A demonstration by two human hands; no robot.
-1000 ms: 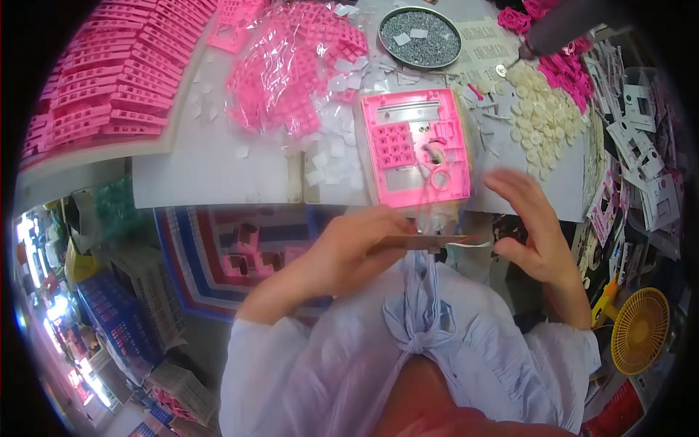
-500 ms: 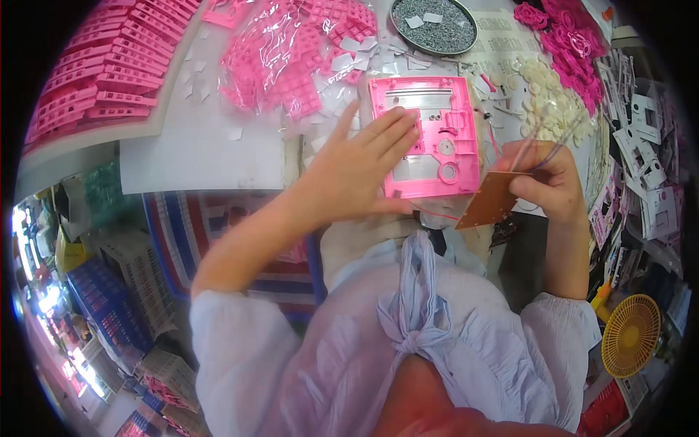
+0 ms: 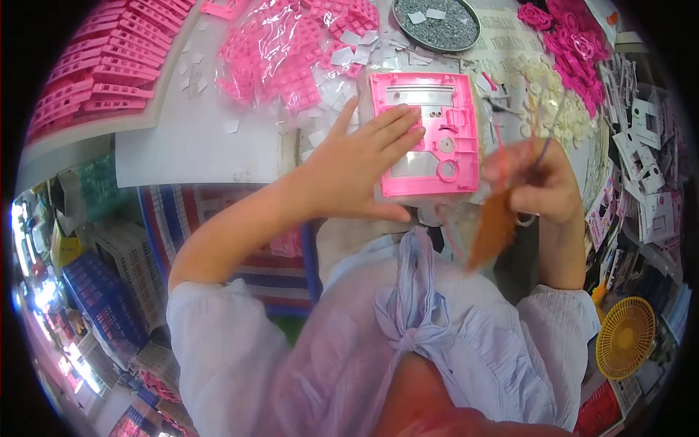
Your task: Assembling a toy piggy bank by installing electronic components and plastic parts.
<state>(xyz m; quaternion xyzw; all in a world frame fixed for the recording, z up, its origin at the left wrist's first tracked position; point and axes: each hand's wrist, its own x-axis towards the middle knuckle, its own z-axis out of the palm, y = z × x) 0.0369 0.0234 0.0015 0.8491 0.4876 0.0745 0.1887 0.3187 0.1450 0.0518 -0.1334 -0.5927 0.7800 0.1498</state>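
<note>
Two bare hands work at the centre of the frame: my left hand (image 3: 364,164) lies flat and released, fingers spread, pressing on the pink rectangular plastic housing panel (image 3: 429,135), which rests on the white tabletop (image 3: 182,146) just above centre. My right hand (image 3: 542,186) is clenched around a thin brown circuit board (image 3: 491,229), blurred, with fine wires trailing from it toward the panel. I judge the panel light, stiff and somewhat brittle, with openings and thin ribs; it is best gripped by its long outer edges rather than across the cut-outs. I judge the board light and fragile, to be held by its rim, sparing the wires. At upper centre, a round grey metal dish (image 3: 435,22) holds small dark parts and a few white slips. At upper left, clear plastic bags (image 3: 284,51) contain pink moulded pieces.
</note>
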